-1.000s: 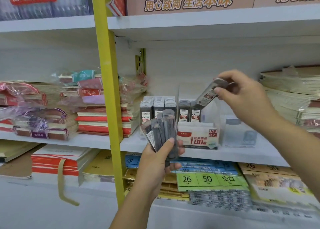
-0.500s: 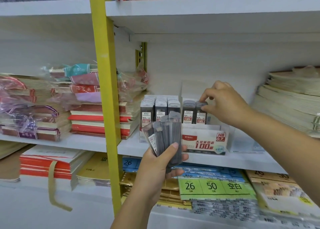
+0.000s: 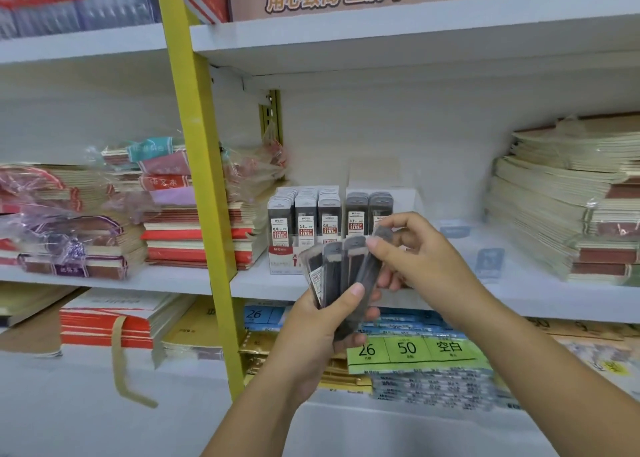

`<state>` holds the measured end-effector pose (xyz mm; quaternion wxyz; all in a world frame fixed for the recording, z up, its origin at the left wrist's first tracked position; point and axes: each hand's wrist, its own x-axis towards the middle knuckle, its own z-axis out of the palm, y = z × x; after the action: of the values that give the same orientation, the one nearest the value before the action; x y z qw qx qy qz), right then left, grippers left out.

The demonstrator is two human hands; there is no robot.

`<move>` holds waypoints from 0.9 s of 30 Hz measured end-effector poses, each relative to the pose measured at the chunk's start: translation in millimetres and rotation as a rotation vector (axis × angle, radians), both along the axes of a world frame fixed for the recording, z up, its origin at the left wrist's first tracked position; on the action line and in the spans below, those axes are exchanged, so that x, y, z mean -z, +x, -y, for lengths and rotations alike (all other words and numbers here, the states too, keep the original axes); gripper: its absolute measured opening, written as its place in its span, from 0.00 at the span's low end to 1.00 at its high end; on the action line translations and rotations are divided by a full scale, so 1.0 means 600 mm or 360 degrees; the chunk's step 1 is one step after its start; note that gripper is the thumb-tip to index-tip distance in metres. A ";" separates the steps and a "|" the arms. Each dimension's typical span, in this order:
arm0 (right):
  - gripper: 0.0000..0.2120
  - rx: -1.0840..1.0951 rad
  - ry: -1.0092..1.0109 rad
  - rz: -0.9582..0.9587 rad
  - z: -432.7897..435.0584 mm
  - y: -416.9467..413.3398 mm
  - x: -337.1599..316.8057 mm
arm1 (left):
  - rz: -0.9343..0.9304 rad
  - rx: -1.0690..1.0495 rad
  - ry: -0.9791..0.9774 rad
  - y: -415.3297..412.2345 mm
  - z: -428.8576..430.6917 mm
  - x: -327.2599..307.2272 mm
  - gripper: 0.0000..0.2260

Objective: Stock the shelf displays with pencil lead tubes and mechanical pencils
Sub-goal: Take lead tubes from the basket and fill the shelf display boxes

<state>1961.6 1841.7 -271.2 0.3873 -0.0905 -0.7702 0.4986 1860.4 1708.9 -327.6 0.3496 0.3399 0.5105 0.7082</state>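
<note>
My left hand (image 3: pixel 322 321) grips a fanned bunch of dark grey pencil lead tubes (image 3: pixel 334 273) in front of the middle shelf. My right hand (image 3: pixel 415 249) pinches the top of the rightmost tube (image 3: pixel 372 259) in that bunch. Behind the hands a white display box (image 3: pixel 282 259) stands on the shelf, with three rows of 0.5 lead tubes (image 3: pixel 304 214) on its left. To the right of them stand two darker 0.7 tubes (image 3: pixel 369 211) upright in their own box, which my hands mostly hide.
A yellow upright post (image 3: pixel 197 166) divides the shelving left of the display. Wrapped notebook stacks (image 3: pixel 194 221) lie to the left, pale notebook stacks (image 3: pixel 561 214) to the right. Clear holders (image 3: pixel 488 261) stand on the white shelf (image 3: pixel 519 290). Paper packs (image 3: pixel 408 349) fill the shelf below.
My right hand set a tube upright in the 0.7 box, then came back down to the bunch and now pinches another tube. The left hand's bunch has stayed in place.
</note>
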 end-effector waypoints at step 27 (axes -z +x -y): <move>0.13 0.0839 0.1313 0.0404 -0.121 0.009 -0.174 | 0.0109 -0.0280 0.0084 -0.044 -0.022 -0.020 0.11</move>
<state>1966.9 1914.3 -166.8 0.4069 -0.1811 -0.8950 0.0230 1834.3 1721.8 -315.4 0.2943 0.2784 0.5072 0.7606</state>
